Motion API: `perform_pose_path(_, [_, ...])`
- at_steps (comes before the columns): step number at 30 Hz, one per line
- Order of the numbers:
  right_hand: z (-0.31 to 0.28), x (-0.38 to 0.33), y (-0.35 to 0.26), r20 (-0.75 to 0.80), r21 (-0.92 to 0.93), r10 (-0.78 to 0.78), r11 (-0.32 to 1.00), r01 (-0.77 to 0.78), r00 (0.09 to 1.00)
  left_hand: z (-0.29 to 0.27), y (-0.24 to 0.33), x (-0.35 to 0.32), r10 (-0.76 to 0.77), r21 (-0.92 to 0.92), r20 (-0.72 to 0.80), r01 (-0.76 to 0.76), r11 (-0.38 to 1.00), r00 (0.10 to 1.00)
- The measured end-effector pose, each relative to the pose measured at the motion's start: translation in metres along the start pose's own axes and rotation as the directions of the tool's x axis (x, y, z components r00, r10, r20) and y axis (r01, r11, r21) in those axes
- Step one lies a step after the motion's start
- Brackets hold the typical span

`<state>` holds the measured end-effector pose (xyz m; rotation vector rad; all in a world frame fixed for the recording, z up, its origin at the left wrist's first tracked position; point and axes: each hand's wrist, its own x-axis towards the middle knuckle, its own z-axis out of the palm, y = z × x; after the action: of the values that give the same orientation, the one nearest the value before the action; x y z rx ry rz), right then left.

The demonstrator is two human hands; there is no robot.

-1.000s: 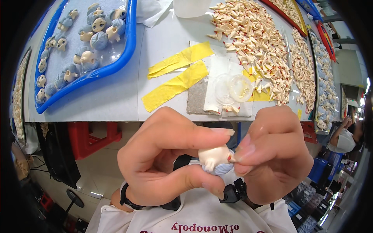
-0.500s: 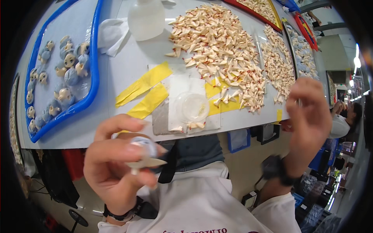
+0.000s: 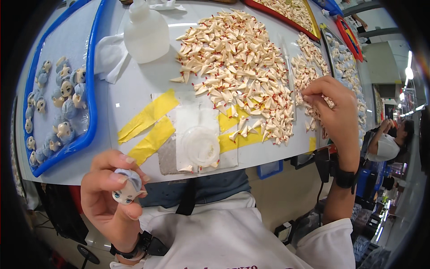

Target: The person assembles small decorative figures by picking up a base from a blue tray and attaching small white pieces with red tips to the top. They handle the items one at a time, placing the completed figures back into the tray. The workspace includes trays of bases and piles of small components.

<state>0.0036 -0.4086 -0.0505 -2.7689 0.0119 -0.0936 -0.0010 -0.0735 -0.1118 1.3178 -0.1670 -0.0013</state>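
Observation:
My left hand [image 3: 109, 197] holds a small doll head [image 3: 126, 187] with pale blue hair and a painted face, pinched between thumb and fingers below the table's front edge. My right hand [image 3: 333, 112] reaches out to the right side of the table, with its fingertips closed on one of the small cream ear pieces [image 3: 308, 97] at the edge of a smaller pile. A large heap of the same cream, red-tipped pieces [image 3: 233, 67] covers the middle of the white table [image 3: 139, 85].
A blue tray [image 3: 92, 80] at the left holds several blue-haired doll heads. A white plastic bottle [image 3: 146, 32] and a crumpled cloth [image 3: 107, 56] stand behind. Yellow tape strips [image 3: 148, 114] and a clear round dish [image 3: 200, 145] lie near the front edge. Another person [image 3: 389, 143] sits at the far right.
My hands were together on the doll head; they have separated. The left hand kept the head and dropped lower left, while the right hand reached out to the pieces at the right.

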Motion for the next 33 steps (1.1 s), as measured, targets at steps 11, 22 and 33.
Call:
perform_pose_path(11, [-0.009,-0.018,-0.053,-0.378,0.494,0.170,0.869,0.043,0.910,0.004,-0.003,0.004,-0.048,-0.143,0.155,0.071,0.987,0.987])
perform_pose_path(22, [0.044,0.008,-0.142,-0.145,0.390,-0.236,0.879,0.275,0.961,0.002,-0.010,-0.001,0.051,-0.122,0.236,-0.022,0.992,0.971])
perform_pose_path(33, [0.017,0.005,-0.170,0.135,0.362,-0.172,0.925,0.113,0.976,0.009,0.000,0.004,-0.043,-0.208,0.318,0.113,0.972,0.947])
